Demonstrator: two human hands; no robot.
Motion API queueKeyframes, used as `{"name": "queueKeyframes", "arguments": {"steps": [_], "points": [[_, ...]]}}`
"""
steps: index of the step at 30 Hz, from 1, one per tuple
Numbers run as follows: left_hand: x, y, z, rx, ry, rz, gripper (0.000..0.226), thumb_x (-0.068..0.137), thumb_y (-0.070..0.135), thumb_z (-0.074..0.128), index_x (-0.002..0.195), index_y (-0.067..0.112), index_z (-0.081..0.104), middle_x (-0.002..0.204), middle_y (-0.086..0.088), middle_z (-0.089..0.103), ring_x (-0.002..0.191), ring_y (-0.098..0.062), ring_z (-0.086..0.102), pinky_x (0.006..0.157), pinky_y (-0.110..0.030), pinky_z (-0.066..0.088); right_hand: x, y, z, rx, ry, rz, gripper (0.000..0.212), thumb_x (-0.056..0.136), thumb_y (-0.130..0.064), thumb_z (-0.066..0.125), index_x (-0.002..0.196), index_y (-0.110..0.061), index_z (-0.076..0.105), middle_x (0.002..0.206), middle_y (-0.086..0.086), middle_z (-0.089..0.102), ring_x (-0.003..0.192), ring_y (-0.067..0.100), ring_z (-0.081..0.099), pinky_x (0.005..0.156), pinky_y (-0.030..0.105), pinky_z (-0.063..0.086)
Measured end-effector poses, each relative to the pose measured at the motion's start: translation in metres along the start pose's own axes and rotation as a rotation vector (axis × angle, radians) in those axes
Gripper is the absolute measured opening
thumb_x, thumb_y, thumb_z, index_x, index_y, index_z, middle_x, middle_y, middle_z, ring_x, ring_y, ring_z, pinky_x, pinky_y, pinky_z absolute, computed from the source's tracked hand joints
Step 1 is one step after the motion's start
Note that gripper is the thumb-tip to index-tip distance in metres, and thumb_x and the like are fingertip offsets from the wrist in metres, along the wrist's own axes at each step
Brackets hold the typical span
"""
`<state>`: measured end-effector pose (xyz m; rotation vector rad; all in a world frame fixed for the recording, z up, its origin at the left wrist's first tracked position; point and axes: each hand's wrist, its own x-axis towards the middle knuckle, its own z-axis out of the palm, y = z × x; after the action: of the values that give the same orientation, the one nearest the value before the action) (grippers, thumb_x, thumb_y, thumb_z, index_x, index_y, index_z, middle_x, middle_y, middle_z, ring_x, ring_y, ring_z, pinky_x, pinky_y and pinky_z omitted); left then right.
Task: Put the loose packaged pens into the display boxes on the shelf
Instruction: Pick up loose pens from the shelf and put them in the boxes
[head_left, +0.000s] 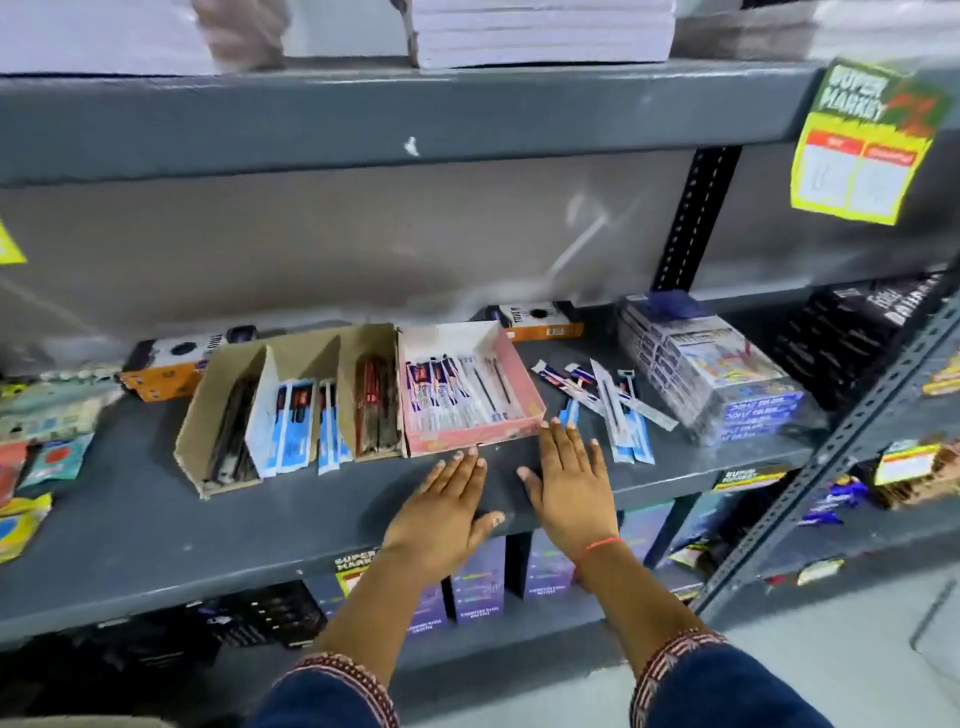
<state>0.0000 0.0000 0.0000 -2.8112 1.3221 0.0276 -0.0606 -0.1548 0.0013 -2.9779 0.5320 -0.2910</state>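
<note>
Two bare hands laid flat on a grey metal shelf (156, 525), palms down, fingers spread wide and holding nothing. Left hand (441, 512) just short of the front wall of a pink display box (524, 387), fingertips close to its lower edge; right hand (569, 480) beside it, fingertips touching or nearly touching the box's front right corner, a red thread round the wrist. Inside the pink box, a row of packaged pens (457, 392) lying side by side, too many and too overlapped to count exactly. To its left and touching it, a brown cardboard display box (208, 410) split into three compartments: dark pens in the left, blue-and-white packs in the middle, red-dark pens in the right. To the right of the pink box, loose packaged pens (608, 400) scattered on the bare shelf, roughly seven or eight, some crossing one another, the nearest just beyond the right fingertips. Further right, one shrink-wrapped stack of boxes (711, 369). Behind, two orange-and-white cartons (166, 366) against the back panel. One yellow price tag (862, 150) on the shelf above.
</note>
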Motion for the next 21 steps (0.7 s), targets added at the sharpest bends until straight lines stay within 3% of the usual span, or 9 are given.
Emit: {"name": "queueKeyframes", "arguments": {"steps": [1,3,4,5,8,10,13,17,21], "points": [[0.005,-0.003,-0.002,-0.037,-0.043,-0.001,0.085,0.084,0.063,-0.01,0.147,0.007,-0.006,0.155,-0.009,-0.009,0.141,-0.019,-0.009,0.108,-0.027,-0.015,0.004,0.004,0.0,0.066,-0.002,0.046,0.08,0.087,-0.054,0.01,0.14,-0.004,0.042,0.144,0.018,0.048,0.136,0.034,0.042,0.114,0.046,0.029],[0.013,-0.009,0.002,-0.076,-0.051,0.04,0.11,0.063,0.072,-0.03,0.148,0.009,-0.003,0.156,-0.007,-0.005,0.141,-0.019,-0.005,0.106,-0.025,-0.015,0.016,0.011,-0.003,0.086,0.006,0.125,0.061,0.083,-0.043,0.035,0.119,-0.002,0.062,0.107,0.021,0.07,0.099,0.04,0.067,0.083,0.045,0.055],[0.016,-0.015,0.007,-0.064,-0.029,0.075,0.118,0.056,0.074,-0.036,0.148,0.009,-0.001,0.156,-0.005,-0.004,0.141,-0.018,-0.005,0.104,-0.023,-0.017,0.023,0.013,-0.005,0.093,0.013,0.202,0.05,0.08,-0.038,0.048,0.108,-0.001,0.067,0.091,0.02,0.072,0.081,0.04,0.07,0.067,0.043,0.058],[0.017,-0.016,0.007,-0.077,-0.024,0.084,0.121,0.053,0.075,-0.038,0.148,0.01,-0.001,0.155,-0.003,-0.006,0.141,-0.016,-0.006,0.103,-0.023,-0.019,0.032,0.018,-0.003,0.089,0.047,0.216,0.043,0.078,-0.033,0.057,0.104,0.0,0.066,0.086,0.021,0.07,0.077,0.04,0.068,0.062,0.042,0.057],[0.014,-0.014,0.005,-0.089,0.02,0.069,0.113,0.062,0.077,-0.027,0.148,0.011,0.005,0.147,0.003,-0.009,0.138,-0.01,-0.003,0.104,-0.025,-0.016,0.052,0.02,-0.015,0.177,-0.057,0.328,0.044,0.089,-0.03,0.053,0.124,-0.003,0.051,0.12,0.023,0.058,0.113,0.04,0.054,0.09,0.045,0.045],[0.015,-0.013,-0.001,-0.071,0.047,0.053,0.102,0.077,0.075,-0.013,0.145,0.008,0.024,0.149,-0.002,0.013,0.137,-0.014,0.015,0.108,-0.036,0.0,0.067,0.023,-0.017,0.211,-0.103,0.394,0.044,0.092,-0.026,0.049,0.129,-0.004,0.042,0.131,0.021,0.049,0.123,0.037,0.046,0.1,0.042,0.039],[0.012,-0.014,0.004,-0.133,0.012,0.044,0.11,0.063,0.081,-0.021,0.147,0.015,0.008,0.147,0.006,-0.006,0.134,-0.01,-0.01,0.105,-0.033,-0.017,0.085,0.02,-0.019,0.367,-0.132,0.496,0.041,0.09,-0.007,0.042,0.131,0.0,0.037,0.134,0.025,0.046,0.125,0.039,0.046,0.102,0.043,0.04],[0.011,-0.013,-0.001,-0.127,0.035,0.017,0.104,0.071,0.079,-0.012,0.147,0.014,0.018,0.149,0.004,0.007,0.139,-0.016,0.006,0.104,-0.039,-0.014,0.098,0.02,-0.025,0.529,-0.202,0.558,0.042,0.091,0.001,0.037,0.132,0.004,0.034,0.133,0.028,0.05,0.124,0.041,0.05,0.097,0.043,0.043],[0.011,-0.013,-0.002,-0.166,-0.016,0.006,0.107,0.06,0.079,-0.019,0.148,0.022,-0.002,0.141,0.013,-0.018,0.125,0.001,-0.021,0.094,-0.017,-0.027,0.105,0.025,-0.029,0.592,-0.234,0.595,0.041,0.09,0.0,0.044,0.13,0.007,0.039,0.129,0.025,0.056,0.12,0.038,0.055,0.093,0.039,0.045]]}}
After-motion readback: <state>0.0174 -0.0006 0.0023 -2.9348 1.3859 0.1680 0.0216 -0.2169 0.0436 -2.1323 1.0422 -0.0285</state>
